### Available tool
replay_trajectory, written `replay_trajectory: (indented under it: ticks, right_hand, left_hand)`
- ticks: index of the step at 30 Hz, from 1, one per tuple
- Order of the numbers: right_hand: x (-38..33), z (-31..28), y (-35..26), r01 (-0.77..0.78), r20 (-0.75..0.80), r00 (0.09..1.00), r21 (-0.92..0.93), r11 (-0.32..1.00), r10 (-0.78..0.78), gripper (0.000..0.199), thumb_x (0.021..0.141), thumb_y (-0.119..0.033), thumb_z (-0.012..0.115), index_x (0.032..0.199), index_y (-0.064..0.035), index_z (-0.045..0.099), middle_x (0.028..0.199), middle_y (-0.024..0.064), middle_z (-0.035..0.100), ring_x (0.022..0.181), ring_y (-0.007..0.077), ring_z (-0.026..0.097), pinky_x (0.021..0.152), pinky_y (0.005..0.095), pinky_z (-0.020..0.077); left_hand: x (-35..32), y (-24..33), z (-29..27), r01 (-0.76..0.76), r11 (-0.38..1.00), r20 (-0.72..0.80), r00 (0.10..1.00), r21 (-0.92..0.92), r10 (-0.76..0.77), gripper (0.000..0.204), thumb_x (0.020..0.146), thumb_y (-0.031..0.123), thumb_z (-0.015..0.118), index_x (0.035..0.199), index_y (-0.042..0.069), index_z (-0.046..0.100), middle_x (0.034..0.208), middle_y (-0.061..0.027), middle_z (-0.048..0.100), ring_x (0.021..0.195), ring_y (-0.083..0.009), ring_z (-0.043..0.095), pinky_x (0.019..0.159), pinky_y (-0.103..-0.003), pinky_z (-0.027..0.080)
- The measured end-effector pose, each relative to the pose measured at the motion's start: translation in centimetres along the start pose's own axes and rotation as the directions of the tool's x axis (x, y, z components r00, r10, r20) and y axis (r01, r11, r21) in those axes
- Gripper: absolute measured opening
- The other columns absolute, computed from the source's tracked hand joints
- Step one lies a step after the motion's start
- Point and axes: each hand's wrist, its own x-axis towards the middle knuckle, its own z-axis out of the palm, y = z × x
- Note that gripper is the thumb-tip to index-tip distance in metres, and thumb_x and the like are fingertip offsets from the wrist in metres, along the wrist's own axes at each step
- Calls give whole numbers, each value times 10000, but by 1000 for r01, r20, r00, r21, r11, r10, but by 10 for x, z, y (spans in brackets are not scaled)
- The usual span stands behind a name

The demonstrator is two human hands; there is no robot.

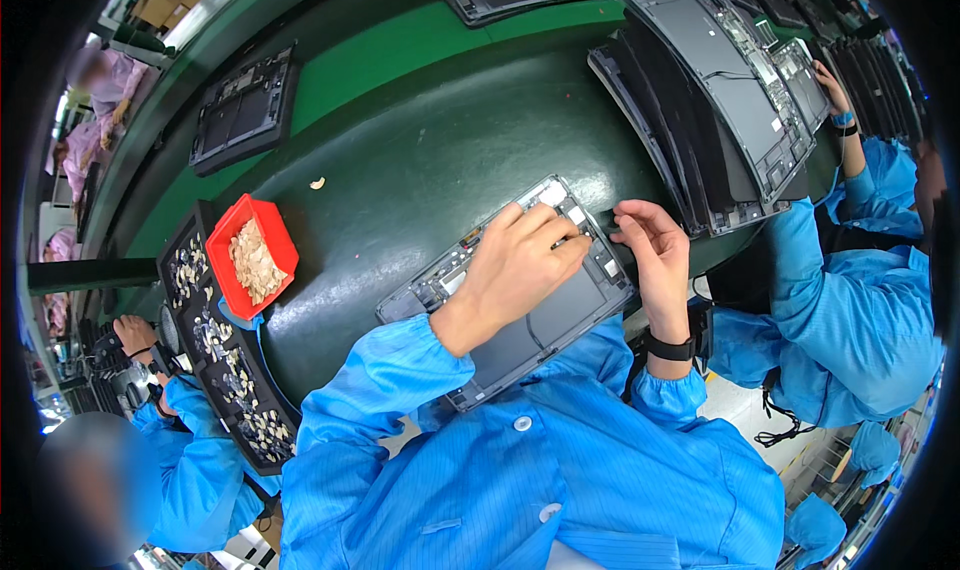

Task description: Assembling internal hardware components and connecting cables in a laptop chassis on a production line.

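Observation:
An open tablet-like device (585, 308) lies at a slant in front of me, its grey inner panels, small parts and a dark cable exposed. My left hand (515, 275) reaches across its upper part, fingers curled down and pinched together. What those fingertips hold, if anything, is hidden under the hand. Beside the device's right edge is my right hand (660, 265), with a black band at the wrist. Its thumb and fingertips come together near the upper right corner; anything between them is too small to make out.
On the left, a red bin (219, 255) of pale flakes stands by a black tray (268, 460) of small parts. Similar devices (715, 80) are stacked at right. Another device (243, 108) lies far left. Co-workers in blue sit on both sides; a pale scrap (317, 183) lies on the green table.

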Motion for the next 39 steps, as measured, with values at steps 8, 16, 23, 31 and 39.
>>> replay_trajectory:
  ticks: [8,16,23,31,39]
  right_hand:
    - [2,0,1,-2,19,1000,-5,1000,3,180,996,-39,640,1158,27,681,1090,73,707,962,107,661,842,264,564]
    - [3,0,2,-5,18,1000,-13,1000,5,181,998,-41,637,1157,30,684,1098,78,709,969,109,661,843,267,566]
    - [3,1,0,-1,21,1000,-28,1000,1,180,999,-40,636,1157,31,684,1100,80,708,980,109,659,849,271,567]
    - [1,1,1,-3,23,1000,-14,1000,3,183,1001,-41,633,1161,31,683,1098,75,708,981,107,661,863,272,565]
    - [1,0,3,-2,33,999,-27,1000,3,186,999,-39,634,1165,29,684,1095,70,707,964,100,656,853,255,555]
  left_hand:
    - [-1,-1,2,-15,999,4,1000,-39,15,159,782,140,783,932,101,746,956,17,690,875,-166,625,723,-321,460]
    - [-1,-4,3,5,994,26,1000,-108,-2,168,793,138,773,952,93,744,960,3,684,896,-188,625,745,-337,467]
    - [3,0,-3,27,999,55,998,-47,-24,177,784,147,780,955,112,750,959,14,671,920,-177,616,753,-328,450]
    - [0,0,1,22,998,67,998,-50,-19,185,783,149,779,963,117,752,972,14,677,927,-173,619,762,-327,453]
    - [4,0,2,22,997,35,999,-71,-20,169,781,135,778,943,95,749,950,1,680,905,-183,626,762,-333,463]
